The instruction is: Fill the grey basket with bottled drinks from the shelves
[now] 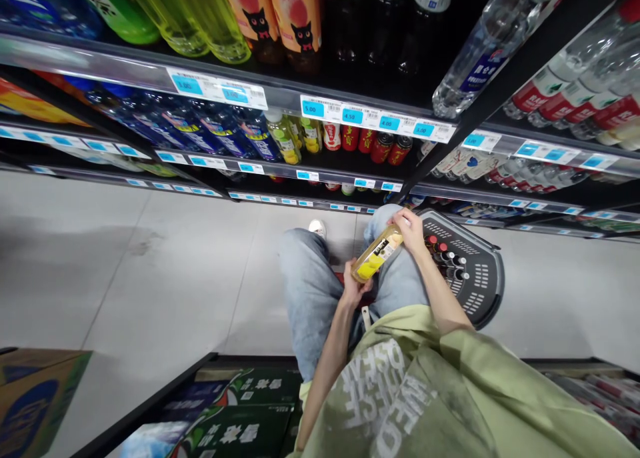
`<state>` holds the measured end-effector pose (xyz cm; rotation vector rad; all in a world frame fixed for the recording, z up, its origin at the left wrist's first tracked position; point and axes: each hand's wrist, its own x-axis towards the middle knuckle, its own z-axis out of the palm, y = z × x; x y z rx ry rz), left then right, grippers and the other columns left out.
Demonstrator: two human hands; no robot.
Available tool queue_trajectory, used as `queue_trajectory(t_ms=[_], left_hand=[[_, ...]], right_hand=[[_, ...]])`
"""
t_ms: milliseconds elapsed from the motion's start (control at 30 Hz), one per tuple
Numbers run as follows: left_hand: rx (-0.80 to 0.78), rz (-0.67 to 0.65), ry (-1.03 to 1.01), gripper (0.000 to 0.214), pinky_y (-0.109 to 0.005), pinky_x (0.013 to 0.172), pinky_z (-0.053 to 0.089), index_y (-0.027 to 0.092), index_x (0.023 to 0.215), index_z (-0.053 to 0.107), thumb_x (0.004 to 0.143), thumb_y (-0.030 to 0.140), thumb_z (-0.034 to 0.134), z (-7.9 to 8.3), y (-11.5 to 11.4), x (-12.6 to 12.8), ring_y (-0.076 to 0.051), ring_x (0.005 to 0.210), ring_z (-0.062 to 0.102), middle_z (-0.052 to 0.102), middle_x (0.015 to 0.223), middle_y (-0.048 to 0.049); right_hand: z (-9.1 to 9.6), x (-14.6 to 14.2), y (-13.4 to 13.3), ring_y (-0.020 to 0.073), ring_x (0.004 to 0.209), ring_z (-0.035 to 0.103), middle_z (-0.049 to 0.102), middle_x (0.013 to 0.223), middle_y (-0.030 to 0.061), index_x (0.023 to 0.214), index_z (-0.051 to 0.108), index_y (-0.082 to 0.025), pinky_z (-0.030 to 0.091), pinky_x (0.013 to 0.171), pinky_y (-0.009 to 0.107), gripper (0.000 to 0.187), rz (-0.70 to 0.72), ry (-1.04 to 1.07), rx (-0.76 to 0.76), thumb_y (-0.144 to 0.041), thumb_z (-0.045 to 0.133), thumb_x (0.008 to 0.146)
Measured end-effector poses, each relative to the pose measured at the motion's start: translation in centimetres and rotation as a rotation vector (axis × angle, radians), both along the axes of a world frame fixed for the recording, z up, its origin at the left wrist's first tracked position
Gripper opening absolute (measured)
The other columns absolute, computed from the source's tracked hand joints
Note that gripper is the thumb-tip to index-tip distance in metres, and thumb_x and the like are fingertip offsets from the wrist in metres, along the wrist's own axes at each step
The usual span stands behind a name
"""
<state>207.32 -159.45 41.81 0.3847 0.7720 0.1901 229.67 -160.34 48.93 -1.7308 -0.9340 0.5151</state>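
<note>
A bottle of pale yellow drink [377,253] with a yellow and black label lies tilted across my lap, held at both ends. My left hand [356,283] grips its lower end, fingers wrapped round the base. At the upper end, my right hand [409,229] closes round the neck and cap, which the fingers mostly hide. Right of my knee stands a dark grey basket [481,271] on the floor. Several bottles with red and white caps [447,255] stand inside it, partly hidden by my right forearm.
Shelves of drinks run across the front, with price tags [373,117] along their edges. A clear water bottle [473,78] leans on the upper shelf beside a black upright. Behind me are green cartons [235,418], and a cardboard box [37,398] sits at lower left.
</note>
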Motion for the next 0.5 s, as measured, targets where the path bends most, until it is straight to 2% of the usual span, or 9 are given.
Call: queue_trajectory(t_ms=[67,133,233,300,400,500], left_hand=[[0.025,0.085,0.001,0.071,-0.025,0.037,0.018,0.012,0.081,0.069,0.09,0.074,0.035,-0.3,-0.1,-0.1,-0.011,0.03,0.028,0.038,0.035,0.0036],[0.073,0.169,0.016,0.064,-0.025,0.037,0.019,0.016,0.073,0.063,0.09,0.072,0.038,-0.7,-0.2,-0.4,-0.01,0.03,0.028,0.039,0.037,0.0039],[0.146,0.233,0.049,0.06,-0.025,0.037,0.019,0.019,0.068,0.059,0.089,0.072,0.042,-1.0,-0.5,-0.7,-0.009,0.032,0.029,0.043,0.04,0.0037],[0.18,0.25,0.058,0.061,-0.025,0.037,0.02,0.019,0.068,0.059,0.089,0.074,0.044,-0.8,-0.7,-0.6,-0.009,0.032,0.029,0.045,0.042,0.0039],[0.227,0.213,0.028,0.063,-0.024,0.039,0.025,0.019,0.071,0.06,0.09,0.078,0.047,-0.2,-1.2,-0.1,-0.009,0.035,0.034,0.046,0.043,0.0047],[0.315,0.092,-0.018,0.064,-0.023,0.039,0.024,0.018,0.089,0.067,0.088,0.08,0.051,0.4,-1.6,0.4,-0.011,0.037,0.038,0.05,0.046,0.0046]], right_hand=[[0.7,-0.1,-0.2,0.023,0.081,0.061,0.065,0.077,0.0039,0.071,0.059,-0.024,0.05,0.086,0.037,0.028,0.07,-0.209,-0.051,-0.042,0.058,0.093],[1.4,-0.3,-0.4,0.0225,0.082,0.06,0.065,0.08,0.0041,0.074,0.06,-0.025,0.049,0.086,0.035,0.026,0.126,-0.293,-0.109,-0.041,0.057,0.095],[2.2,-0.3,-1.1,0.0204,0.078,0.061,0.066,0.081,0.0029,0.077,0.061,-0.024,0.048,0.082,0.032,0.026,0.158,-0.247,-0.148,-0.044,0.059,0.094],[2.6,-0.1,-2.0,0.0181,0.071,0.058,0.064,0.074,0.0005,0.073,0.059,-0.024,0.048,0.076,0.03,0.03,0.155,-0.194,-0.153,-0.046,0.064,0.091],[3.3,1.1,-4.6,0.0151,0.062,0.051,0.058,0.065,-0.0024,0.068,0.058,-0.023,0.045,0.068,0.028,0.033,0.054,-0.136,-0.153,-0.047,0.066,0.089],[4.7,3.3,-8.6,0.0163,0.067,0.055,0.062,0.068,-0.0012,0.069,0.06,-0.022,0.046,0.07,0.028,0.031,-0.165,-0.131,-0.111,-0.047,0.066,0.087]])
